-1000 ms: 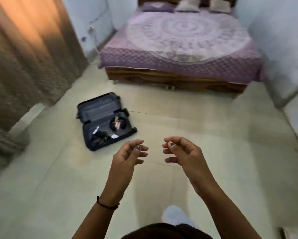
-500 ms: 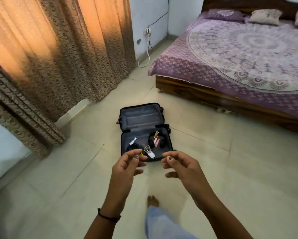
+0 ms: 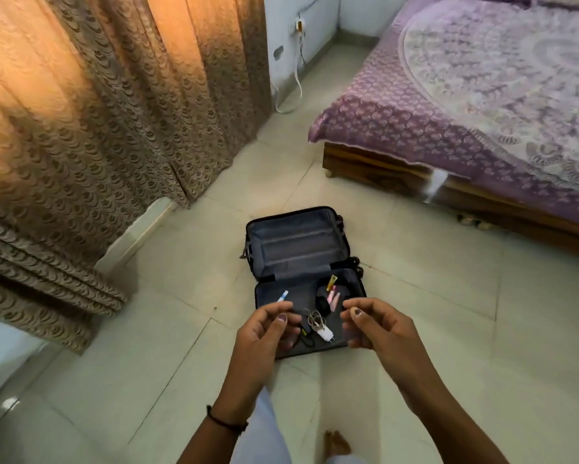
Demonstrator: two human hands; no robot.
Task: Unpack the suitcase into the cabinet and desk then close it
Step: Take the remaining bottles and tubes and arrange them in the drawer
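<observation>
Each grip is slack: the left hand [image 3: 264,333] and right hand [image 3: 378,329] are held out in front with fingers loosely curled, holding and touching nothing. Their pose matches half a second ago, but the suitcase [image 3: 298,246] now sits closer, its near half behind the fingertips. It lies open on the floor [image 3: 448,313], long axis running away from the person, lid half farthest.
</observation>
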